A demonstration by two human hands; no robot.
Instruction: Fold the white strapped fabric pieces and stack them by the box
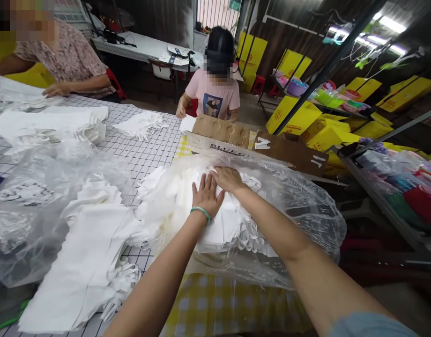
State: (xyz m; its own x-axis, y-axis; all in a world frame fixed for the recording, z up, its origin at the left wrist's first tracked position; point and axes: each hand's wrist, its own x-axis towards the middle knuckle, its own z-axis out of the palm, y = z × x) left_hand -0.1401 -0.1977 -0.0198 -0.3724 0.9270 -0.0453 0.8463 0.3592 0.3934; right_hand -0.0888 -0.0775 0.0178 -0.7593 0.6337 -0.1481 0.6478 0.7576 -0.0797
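Both the left hand point(205, 195) and the right hand point(228, 179) lie flat, fingers extended, gripping nothing, pressing a soft heap of white fabric pieces point(173, 196) inside a crinkled clear plastic bag point(307, 206).

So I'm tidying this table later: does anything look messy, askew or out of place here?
Mostly loose disorder. Both hands, left hand and right hand, press flat on a stack of white fabric pieces inside a crumpled clear plastic bag. Another white pile sprawls unevenly over the grid-patterned table, its straps trailing. Nothing looks damaged.
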